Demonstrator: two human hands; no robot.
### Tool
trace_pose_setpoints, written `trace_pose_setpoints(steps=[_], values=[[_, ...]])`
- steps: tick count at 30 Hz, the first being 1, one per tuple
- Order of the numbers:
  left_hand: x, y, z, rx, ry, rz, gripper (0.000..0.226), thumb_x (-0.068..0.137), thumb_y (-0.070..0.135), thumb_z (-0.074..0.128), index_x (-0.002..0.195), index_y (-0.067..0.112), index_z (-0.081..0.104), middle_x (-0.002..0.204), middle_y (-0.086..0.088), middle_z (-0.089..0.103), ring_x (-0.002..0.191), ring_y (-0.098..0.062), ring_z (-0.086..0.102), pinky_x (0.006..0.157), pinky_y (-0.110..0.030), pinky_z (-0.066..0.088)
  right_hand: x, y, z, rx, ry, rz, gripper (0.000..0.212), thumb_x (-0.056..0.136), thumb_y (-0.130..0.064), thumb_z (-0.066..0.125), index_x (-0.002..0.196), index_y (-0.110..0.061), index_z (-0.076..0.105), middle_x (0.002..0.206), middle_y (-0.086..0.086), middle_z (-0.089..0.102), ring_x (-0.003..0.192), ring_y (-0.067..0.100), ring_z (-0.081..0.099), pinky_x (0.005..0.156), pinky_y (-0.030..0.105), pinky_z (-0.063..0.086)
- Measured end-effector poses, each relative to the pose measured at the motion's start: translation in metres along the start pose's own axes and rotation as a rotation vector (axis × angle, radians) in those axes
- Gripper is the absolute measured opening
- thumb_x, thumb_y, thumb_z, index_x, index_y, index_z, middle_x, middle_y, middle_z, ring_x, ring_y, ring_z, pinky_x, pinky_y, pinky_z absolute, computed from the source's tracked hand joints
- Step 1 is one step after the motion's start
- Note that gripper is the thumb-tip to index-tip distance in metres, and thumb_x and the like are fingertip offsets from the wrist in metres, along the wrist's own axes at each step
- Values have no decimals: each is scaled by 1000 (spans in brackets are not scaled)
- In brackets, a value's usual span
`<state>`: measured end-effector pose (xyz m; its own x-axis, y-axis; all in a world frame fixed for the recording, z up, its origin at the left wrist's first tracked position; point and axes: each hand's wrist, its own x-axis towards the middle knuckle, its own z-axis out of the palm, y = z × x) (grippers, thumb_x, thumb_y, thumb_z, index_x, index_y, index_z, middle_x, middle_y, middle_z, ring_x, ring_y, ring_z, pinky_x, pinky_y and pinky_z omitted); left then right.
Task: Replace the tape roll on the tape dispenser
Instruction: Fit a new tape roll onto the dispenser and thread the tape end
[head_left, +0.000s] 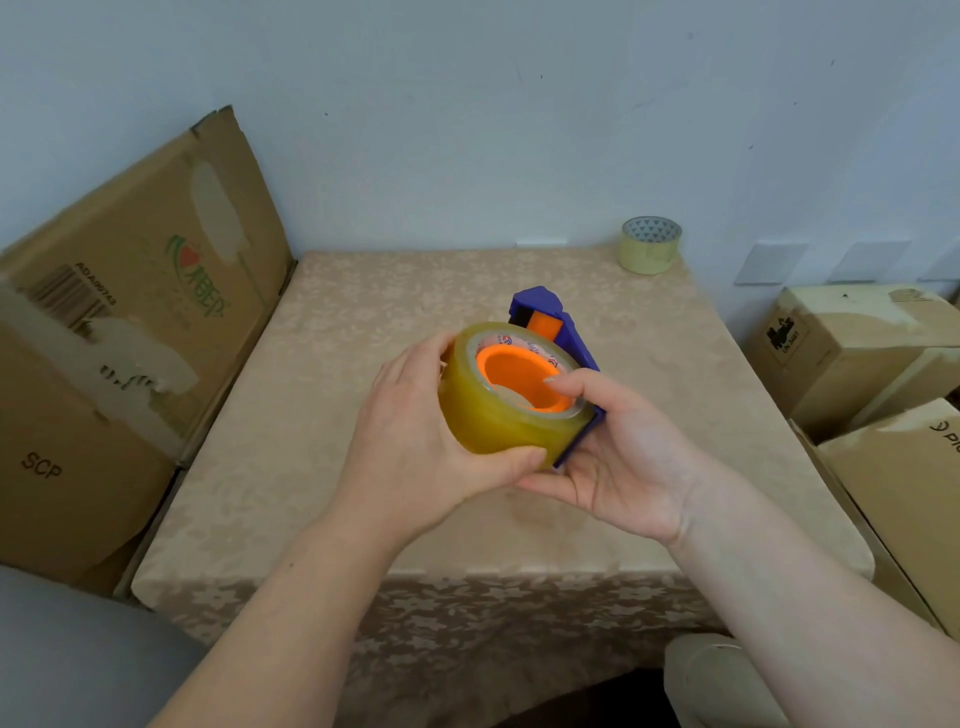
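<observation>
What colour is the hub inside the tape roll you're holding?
Bright orange. The hub sits inside the yellowish clear tape roll, seen in the head view.

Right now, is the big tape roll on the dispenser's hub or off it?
On. The orange hub fills the core of the big tape roll; whether it is fully seated, cannot tell.

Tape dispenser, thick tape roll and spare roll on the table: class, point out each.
Tape dispenser (535, 304), head view, blue front end.
Thick tape roll (491, 415), head view, outer amber side.
Spare roll (647, 257), head view, pale outer wall.
</observation>
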<state>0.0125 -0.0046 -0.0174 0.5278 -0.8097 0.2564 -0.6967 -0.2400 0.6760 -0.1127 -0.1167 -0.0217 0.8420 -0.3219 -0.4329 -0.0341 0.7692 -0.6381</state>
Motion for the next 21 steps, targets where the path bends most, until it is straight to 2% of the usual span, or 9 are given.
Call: trace_pose_setpoints(steps=[4, 7, 11, 13, 16, 17, 18, 21], values=[[0, 0, -4, -23, -59, 52, 91, 49, 59, 73, 130, 39, 38, 121, 22, 52, 116, -2, 48, 99, -32, 43, -1, -3, -4, -10, 34, -12, 29, 84, -22, 55, 111, -17, 65, 101, 11, 73, 85, 26, 71, 67, 39, 62], [1, -6, -11, -62, -78, 78, 90, 50, 64, 71, 132, 40, 43, 128, 20, 56, 119, 2, 48, 101, -33, 43, -3, -7, -4, -10, 45, -8, 32, 83, -25, 54, 113, -17, 64, 98, 13, 71, 75, 27, 72, 56, 35, 60], [3, -14, -19, -118, -94, 73, 82, 52, 64, 69, 129, 38, 52, 125, 20, 60, 118, 5, 50, 102, -32, 43, -2, -8, -5, -10, 87, 9, 36, 84, -28, 52, 116, -18, 62, 92, 14, 69, 65, 27, 72, 46, 31, 56], [3, -16, -21, -117, -113, 69, 76, 55, 64, 67, 126, 40, 53, 123, 24, 59, 116, 9, 50, 101, -27, 42, 0, -6, -7, -5, 121, 29, 34, 83, -31, 52, 113, -18, 63, 89, 14, 68, 63, 27, 71, 45, 29, 56], [3, -17, -21, -111, -125, 60, 66, 60, 64, 69, 122, 48, 51, 114, 37, 51, 106, 26, 43, 94, -7, 36, 3, -3, -7, 33, 175, 68, 30, 82, -34, 53, 103, -15, 64, 79, 13, 68, 56, 25, 69, 43, 27, 55], [3, -17, -21, -103, -127, 57, 62, 63, 62, 68, 122, 49, 50, 113, 37, 51, 105, 27, 43, 91, -4, 35, 5, -2, -7, 49, 192, 91, 32, 82, -35, 54, 102, -14, 65, 75, 12, 68, 53, 24, 68, 41, 26, 55], [3, -18, -20, -95, -126, 60, 58, 66, 61, 66, 121, 49, 51, 114, 35, 53, 106, 24, 44, 91, -5, 35, 7, -1, -8, 59, 199, 119, 36, 81, -38, 54, 104, -13, 64, 74, 12, 66, 52, 23, 66, 39, 25, 54], [3, -18, -20, -96, -134, 93, 57, 70, 60, 57, 125, 49, 49, 119, 24, 58, 115, 6, 48, 97, -19, 38, 12, 0, -8, 100, 188, 223, 56, 81, -52, 49, 115, -8, 60, 85, 15, 60, 44, 23, 63, 30, 23, 48]])
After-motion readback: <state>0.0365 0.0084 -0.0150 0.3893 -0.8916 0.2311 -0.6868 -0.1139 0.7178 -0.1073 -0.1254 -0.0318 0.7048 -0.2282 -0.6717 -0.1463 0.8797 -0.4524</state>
